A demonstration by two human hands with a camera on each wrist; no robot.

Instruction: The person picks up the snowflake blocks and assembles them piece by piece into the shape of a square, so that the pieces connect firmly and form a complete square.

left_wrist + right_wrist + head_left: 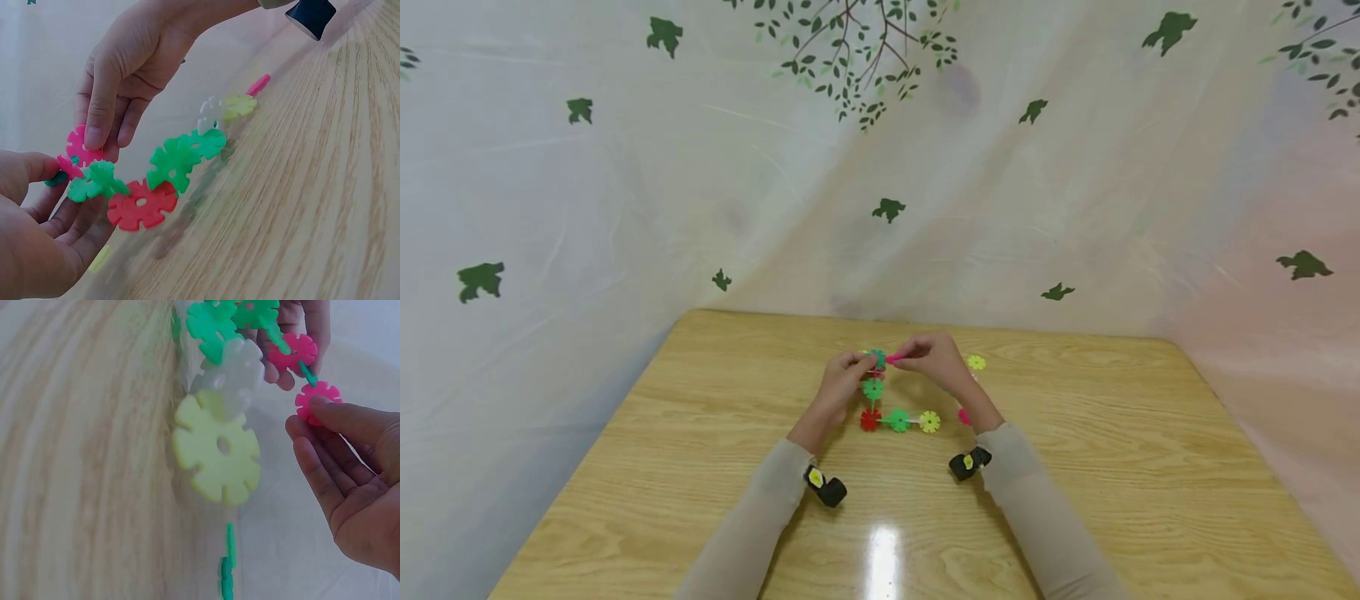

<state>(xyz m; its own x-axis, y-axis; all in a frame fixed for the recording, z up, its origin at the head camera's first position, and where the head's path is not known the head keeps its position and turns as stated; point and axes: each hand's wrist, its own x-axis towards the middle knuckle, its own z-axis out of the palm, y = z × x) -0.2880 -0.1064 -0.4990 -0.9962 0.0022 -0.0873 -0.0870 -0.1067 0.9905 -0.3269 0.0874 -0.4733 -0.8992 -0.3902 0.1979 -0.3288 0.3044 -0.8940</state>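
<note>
Beyond the red disc [870, 421], a teal disc [880, 358] is pinched by the left grip [838, 387], a pink disc [79, 142] by the right grip [936, 360] – light, stiff plastic, probably slick; rims are best held, slots left clear.

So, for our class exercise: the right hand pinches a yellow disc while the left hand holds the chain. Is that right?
Not quite: the disc that the right hand pinches is pink, as the right wrist view shows. The left hand does hold the chain.

Discs [128, 215] are pink, red, green, yellow, white; tabletop [1150, 450] wood-grained.
</note>
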